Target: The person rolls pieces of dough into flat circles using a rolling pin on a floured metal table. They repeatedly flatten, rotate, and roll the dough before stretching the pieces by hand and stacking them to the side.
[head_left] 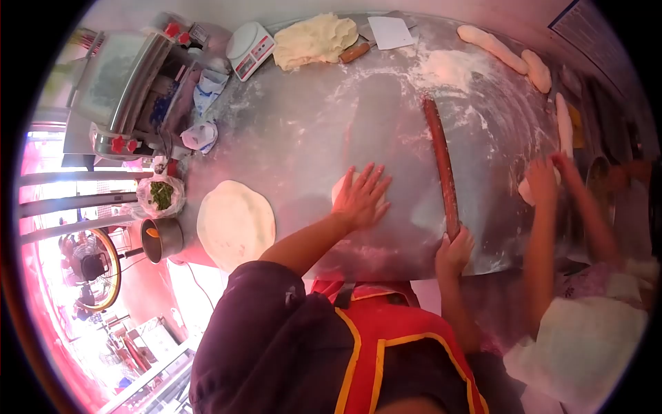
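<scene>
My left hand lies flat with fingers spread on a small round of dough, covering most of it. A long brown rolling pin is gripped at its near end by my right hand; its far end points away across the metal table. To the left of my left hand, a wide flattened dough sheet lies near the table's front edge.
A co-worker's hands handle dough at the right. At the back are a kitchen scale, a big dough mass, a scraper and loose flour. Dough rolls line the back right; a pot stands left.
</scene>
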The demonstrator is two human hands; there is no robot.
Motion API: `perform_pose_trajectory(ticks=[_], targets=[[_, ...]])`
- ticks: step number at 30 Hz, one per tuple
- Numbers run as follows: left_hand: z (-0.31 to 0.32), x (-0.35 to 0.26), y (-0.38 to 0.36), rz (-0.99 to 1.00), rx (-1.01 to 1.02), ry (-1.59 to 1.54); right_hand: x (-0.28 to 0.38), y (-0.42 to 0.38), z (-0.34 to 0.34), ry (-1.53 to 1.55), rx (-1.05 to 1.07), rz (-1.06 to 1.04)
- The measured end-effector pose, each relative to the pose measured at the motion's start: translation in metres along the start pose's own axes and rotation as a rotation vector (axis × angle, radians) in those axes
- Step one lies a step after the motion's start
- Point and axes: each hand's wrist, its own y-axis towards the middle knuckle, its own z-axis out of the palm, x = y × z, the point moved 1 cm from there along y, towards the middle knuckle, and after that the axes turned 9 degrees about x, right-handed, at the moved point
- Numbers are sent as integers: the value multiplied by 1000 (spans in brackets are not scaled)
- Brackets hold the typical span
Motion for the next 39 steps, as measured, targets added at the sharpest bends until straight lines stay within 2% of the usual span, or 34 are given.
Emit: perform_pose_trajectory(ticks=[5, 11, 14, 17, 18, 21, 24, 25, 27, 29, 30, 33, 34, 37, 39], targets=[[-7, -1, 10, -31, 20, 48, -3, -2, 3, 16, -18, -3], [-15, -5, 5, -29, -1, 11, -12, 0, -2, 110, -25, -104], [7, 18, 17, -84, -39, -217, -10, 6, -3, 128, 42, -9], [34, 49, -18, -43, -147, -221, 1, -15, -5, 109, 55, 3], [23, 48, -34, -23, -104, -253, 10, -27, -7, 97, 51, -71], [27, 47, -54, 18, -176, -340, 51, -59, 1, 47, 64, -268], [3, 65, -82, -184, -483, -490, 101, -72, -2, -19, 82, -386], [-19, 80, -104, -77, -630, -402, 116, -72, -1, -16, 76, -421], [-43, 102, -122, -110, -577, -235, 128, -73, 8, -26, 56, -439], [-28, 127, -110, -71, -461, -103, 130, -66, 20, -58, 15, -416], [-19, 139, -106, -71, -419, -108, 124, -62, 25, -82, 91, -192], [-1, 146, -91, -75, -346, -135, 86, -68, 12, -162, -145, -170], [-7, 143, -84, -75, -361, -128, 72, -63, 14, -97, -32, -88], [-25, 149, -43, -115, -275, -16, 58, -11, 20, -106, -19, -115], [-31, 156, 5, -130, -217, 113, 61, 38, 14, -292, -28, -74]])
